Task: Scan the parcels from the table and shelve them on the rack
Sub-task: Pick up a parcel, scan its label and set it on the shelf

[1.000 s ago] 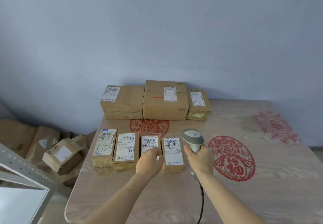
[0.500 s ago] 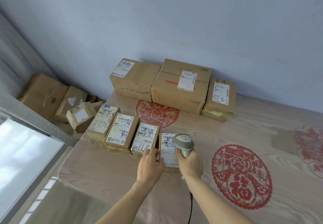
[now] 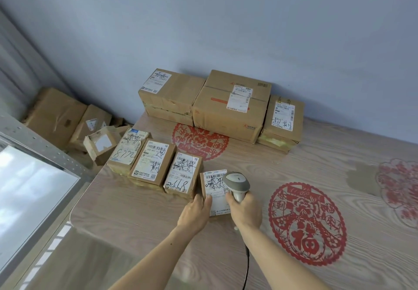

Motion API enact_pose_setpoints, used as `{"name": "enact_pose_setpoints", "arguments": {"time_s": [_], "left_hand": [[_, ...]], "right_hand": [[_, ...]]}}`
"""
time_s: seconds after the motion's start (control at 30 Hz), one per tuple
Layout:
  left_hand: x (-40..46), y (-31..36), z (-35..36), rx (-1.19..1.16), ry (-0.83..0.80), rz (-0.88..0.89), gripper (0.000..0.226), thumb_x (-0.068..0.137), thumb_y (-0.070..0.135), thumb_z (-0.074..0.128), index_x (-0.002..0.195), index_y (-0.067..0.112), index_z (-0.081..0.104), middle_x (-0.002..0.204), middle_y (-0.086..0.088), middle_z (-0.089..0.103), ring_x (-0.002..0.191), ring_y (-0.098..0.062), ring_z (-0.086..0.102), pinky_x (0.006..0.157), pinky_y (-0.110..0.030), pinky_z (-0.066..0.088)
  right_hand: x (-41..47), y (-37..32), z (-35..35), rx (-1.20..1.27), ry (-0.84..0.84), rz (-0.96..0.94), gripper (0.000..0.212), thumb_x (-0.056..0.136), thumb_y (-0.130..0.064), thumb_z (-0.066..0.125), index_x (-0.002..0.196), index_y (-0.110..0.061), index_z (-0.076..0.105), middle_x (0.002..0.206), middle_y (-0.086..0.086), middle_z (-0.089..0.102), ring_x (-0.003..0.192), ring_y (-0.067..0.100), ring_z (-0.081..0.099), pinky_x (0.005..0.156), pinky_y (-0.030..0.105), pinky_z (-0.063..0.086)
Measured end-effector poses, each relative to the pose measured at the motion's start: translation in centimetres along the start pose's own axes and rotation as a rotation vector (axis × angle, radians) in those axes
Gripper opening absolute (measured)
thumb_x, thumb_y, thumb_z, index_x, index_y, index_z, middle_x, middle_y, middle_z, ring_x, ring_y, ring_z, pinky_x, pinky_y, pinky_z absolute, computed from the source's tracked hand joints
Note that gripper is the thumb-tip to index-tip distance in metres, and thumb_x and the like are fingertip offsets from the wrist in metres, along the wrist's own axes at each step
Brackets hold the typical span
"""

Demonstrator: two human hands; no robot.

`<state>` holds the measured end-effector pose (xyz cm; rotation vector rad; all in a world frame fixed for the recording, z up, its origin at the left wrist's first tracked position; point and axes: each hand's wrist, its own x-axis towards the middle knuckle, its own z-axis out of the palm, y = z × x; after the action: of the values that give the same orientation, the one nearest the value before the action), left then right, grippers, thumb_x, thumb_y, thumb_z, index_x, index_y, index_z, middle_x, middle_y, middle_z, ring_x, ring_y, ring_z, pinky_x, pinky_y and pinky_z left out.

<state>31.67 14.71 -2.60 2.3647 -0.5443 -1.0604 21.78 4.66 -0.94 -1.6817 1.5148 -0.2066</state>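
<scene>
— Gripping the scanner, is that the right hand?
— Yes, fingers wrapped round its handle, head over the near parcel and its label. The cord runs back along the forearm.
— And the left hand?
— On the near parcel's left edge, thumb on the label, the other fingers hidden down its side; it holds that parcel on the table.
— What lies around the near parcel?
— Three small parcels in a row to its left, the closest just beside it. Three bigger boxes stand behind it against the wall. A red paper-cut is to its right, another behind it.
— The rack?
— Left of the near parcel, well apart, with more boxes on the floor behind it.
</scene>
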Motion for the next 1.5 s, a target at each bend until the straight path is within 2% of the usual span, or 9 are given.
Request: {"name": "enact_pose_setpoints", "arguments": {"time_s": [0.37,0.63,0.73,0.87,0.97,1.13,1.27,1.37,1.5], "left_hand": [[-2.5,2.6,0.0,-0.257,0.006,0.068,0.035,0.104,0.045,0.040,0.106,0.011,0.032,0.112,-0.007,0.061,0.098,-0.021,0.059,0.077,-0.033,0.041],[-3.9,5.1,-1.8,-0.336,0.142,0.221,0.043,0.098,0.055,0.046,0.103,0.016,0.030,0.101,-0.004,0.058,0.094,-0.016,0.058,0.084,-0.040,0.047],[-4.3,5.6,-3.0,-0.369,0.140,0.318,0.048,0.089,0.069,0.048,0.105,0.029,0.028,0.116,-0.002,0.058,0.105,-0.014,0.059,0.092,-0.044,0.050],[-5.1,5.8,-4.4,-0.395,0.090,0.399,0.063,0.083,0.082,0.042,0.133,0.051,0.018,0.140,0.007,0.042,0.130,-0.015,0.045,0.110,-0.048,0.041],[-7.2,6.7,-5.4,-0.374,0.088,0.429,0.090,0.084,0.074,0.032,0.156,0.037,-0.008,0.143,0.009,0.019,0.136,-0.007,0.017,0.112,-0.038,0.019],[-8.3,6.6,-6.3,-0.386,0.157,0.460,0.099,0.078,0.080,0.024,0.157,0.036,-0.014,0.159,0.013,0.007,0.142,0.002,-0.001,0.112,-0.031,0.009],[-8.3,6.0,-7.2,-0.366,0.194,0.488,0.087,0.090,0.071,0.024,0.157,0.034,-0.017,0.164,0.012,-0.001,0.141,0.005,-0.002,0.112,-0.028,0.007],[-8.2,5.6,-7.6,-0.317,0.198,0.506,0.088,0.090,0.074,0.020,0.158,0.031,-0.015,0.164,0.014,-0.006,0.146,-0.001,-0.001,0.112,-0.027,0.007],[-8.4,5.6,-7.9,-0.311,0.188,0.526,0.099,0.076,0.080,0.015,0.158,0.033,-0.015,0.148,0.018,0.004,0.102,0.026,0.010,0.106,-0.020,0.006]], "right_hand": [[-0.7,0.4,-1.7,0.054,0.042,-0.009,0.025,0.080,-0.044,0.074,0.074,-0.025,0.058,0.068,-0.003,0.065,0.066,0.023,0.067,0.059,0.048,0.061],[-2.3,-2.2,-5.8,0.142,0.145,-0.137,0.026,0.079,-0.042,0.078,0.078,-0.021,0.063,0.069,-0.005,0.066,0.069,0.020,0.065,0.059,0.031,0.051],[-3.1,-3.2,-7.0,0.194,0.166,-0.194,0.025,0.080,-0.040,0.079,0.081,-0.020,0.064,0.071,-0.006,0.066,0.070,0.018,0.065,0.055,0.027,0.041],[-4.5,-4.2,-7.8,0.204,0.182,-0.266,0.023,0.081,-0.040,0.078,0.081,-0.022,0.065,0.070,-0.008,0.066,0.069,0.013,0.063,0.055,0.027,0.041],[-5.4,-4.7,-8.0,0.235,0.187,-0.300,0.022,0.082,-0.041,0.078,0.083,-0.022,0.066,0.071,-0.008,0.067,0.071,0.013,0.065,0.056,0.027,0.041],[-7.1,-5.1,-8.4,0.269,0.259,-0.452,0.024,0.086,-0.036,0.075,0.079,-0.017,0.061,0.066,-0.007,0.063,0.063,0.011,0.061,0.052,0.024,0.037],[-9.2,-5.8,-8.6,0.273,0.319,-0.624,0.020,0.088,-0.032,0.074,0.083,-0.017,0.061,0.069,-0.008,0.062,0.064,0.006,0.060,0.054,0.016,0.041],[-10.4,-6.7,-8.5,0.313,0.184,-0.596,0.015,0.089,-0.032,0.072,0.088,-0.020,0.062,0.066,-0.007,0.066,0.062,0.006,0.065,0.054,0.017,0.048],[-11.4,-7.3,-7.5,0.317,0.041,-0.531,0.018,0.089,-0.027,0.073,0.080,-0.017,0.061,0.062,-0.005,0.065,0.056,0.007,0.064,0.051,0.016,0.046]]}}
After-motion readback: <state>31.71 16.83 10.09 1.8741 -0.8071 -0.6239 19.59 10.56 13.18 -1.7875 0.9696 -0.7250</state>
